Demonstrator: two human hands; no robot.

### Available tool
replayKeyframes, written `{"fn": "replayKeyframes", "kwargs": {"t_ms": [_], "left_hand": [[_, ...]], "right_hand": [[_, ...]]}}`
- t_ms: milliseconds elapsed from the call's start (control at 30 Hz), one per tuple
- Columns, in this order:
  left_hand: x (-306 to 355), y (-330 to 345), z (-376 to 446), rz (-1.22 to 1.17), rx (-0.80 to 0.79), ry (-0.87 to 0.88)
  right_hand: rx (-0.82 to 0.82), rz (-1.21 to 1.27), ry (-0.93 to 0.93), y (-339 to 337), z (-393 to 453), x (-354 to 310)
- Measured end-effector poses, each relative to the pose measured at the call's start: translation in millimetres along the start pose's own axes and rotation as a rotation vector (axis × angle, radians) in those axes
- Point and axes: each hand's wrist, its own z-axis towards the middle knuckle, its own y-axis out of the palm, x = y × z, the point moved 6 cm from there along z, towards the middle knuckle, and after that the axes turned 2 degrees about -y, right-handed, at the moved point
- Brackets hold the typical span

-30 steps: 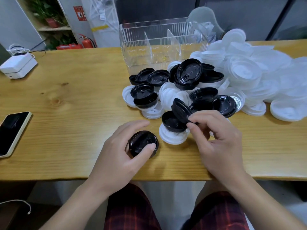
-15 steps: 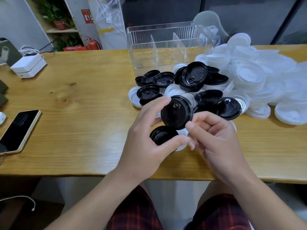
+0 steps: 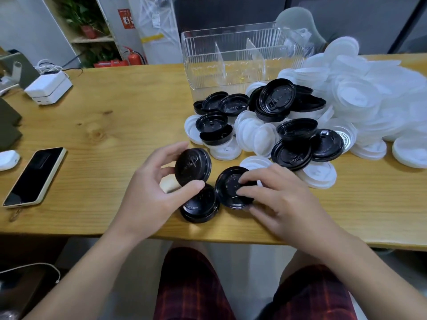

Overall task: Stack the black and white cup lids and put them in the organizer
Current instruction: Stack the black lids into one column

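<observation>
My left hand (image 3: 150,192) grips a black lid (image 3: 193,167) by its rim, tilted on edge above a short stack of black lids (image 3: 201,204) on the table. My right hand (image 3: 284,199) pinches another black lid (image 3: 231,188) lying just right of that stack. Behind them sits a jumble of black lids (image 3: 277,100) mixed with white lids (image 3: 256,137). A big heap of white lids (image 3: 369,95) fills the right side. The clear plastic organizer (image 3: 240,63) with two dividers stands at the back, with nothing visible inside.
A phone (image 3: 34,176) lies face up at the left on the wooden table (image 3: 104,107). A white box with cables (image 3: 48,87) sits at the far left. A small white object (image 3: 8,159) lies at the left edge. The table's front edge runs just below my hands.
My left hand has taken over the black lid that my right hand held up. My right hand has dropped to a different black lid on the table.
</observation>
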Motion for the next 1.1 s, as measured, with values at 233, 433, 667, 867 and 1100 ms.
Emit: {"fn": "replayKeyframes", "kwargs": {"t_ms": [233,433,667,867,1100], "left_hand": [[-9,1,-22,0.193,-0.098,-0.042],[-6,13,-30,0.257,-0.163,-0.019],[-6,14,-35,0.321,-0.16,-0.002],[-7,15,-35,0.329,-0.177,0.011],[-6,24,-29,0.397,-0.242,0.018]], "right_hand": [[0.162,0.099,0.164,-6,1,13],[0.247,0.034,0.273,-13,-2,19],[0.306,0.034,0.287,-20,-2,16],[0.368,0.075,0.305,-22,-5,16],[0.408,0.382,0.507,-27,-8,24]]}}
